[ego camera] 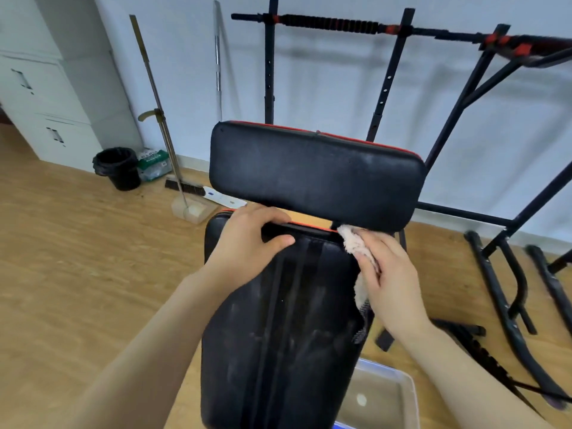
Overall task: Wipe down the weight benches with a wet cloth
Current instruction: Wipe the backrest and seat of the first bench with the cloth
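Left hand fingers curled over seat pad far edge, likely bracing it. Right hand fingers clamped on pink cloth, at pad's far-right corner, under back pad.

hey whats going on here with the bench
A person is wiping down a black weight bench. Their left hand grips the far edge of the lower pad, fingers curled over it. Their right hand holds a pinkish cloth against that pad's far right corner, just under the upper pad. The lower pad looks streaky. A clear tub sits on the floor beside the bench, to the right.
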